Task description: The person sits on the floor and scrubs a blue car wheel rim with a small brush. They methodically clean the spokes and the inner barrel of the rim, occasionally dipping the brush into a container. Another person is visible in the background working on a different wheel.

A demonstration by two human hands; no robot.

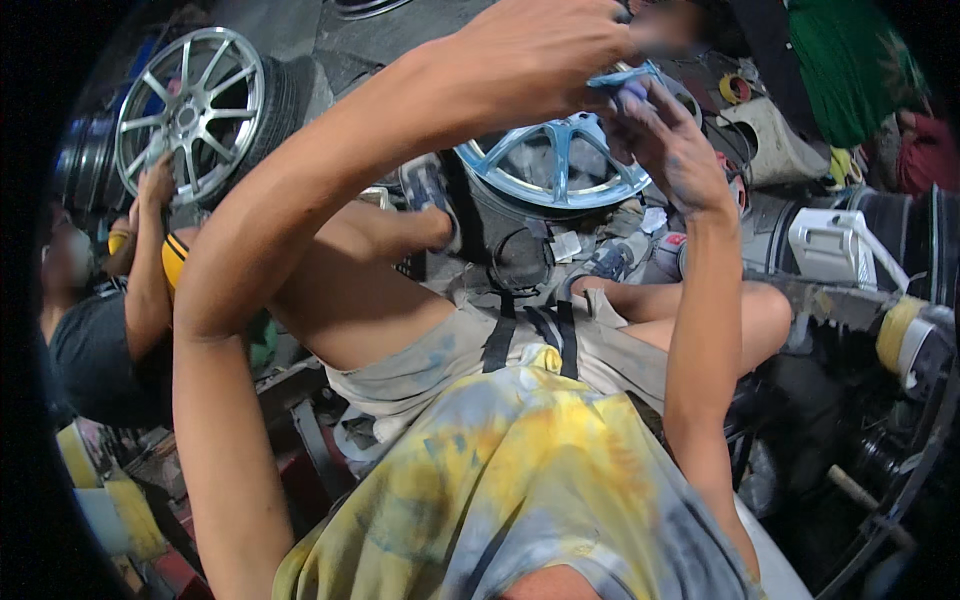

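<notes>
My left hand (555, 50) is raised at the top of the view, its back toward me and its fingers curled. Its fingertips are mostly hidden, so what they hold cannot be made out. Close below it, my right hand (685, 160) has bent, blue-stained fingers closed at a thin light blue strip (630, 76); the strip's material is unclear. Beyond and below both hands lies a blue-and-silver spoked wheel rim (560, 160), partly covered by my hands and arm. I sit with my knees apart and the rim in front of my feet.
At the left, a person in a dark shirt (105, 335) reaches to a silver multi-spoke wheel rim (190, 118). Yellow tape (735, 88) and a pale plastic stool (775, 140) are at the far right. A silver box-like case (832, 248) and a tape roll (903, 340) stand nearer right.
</notes>
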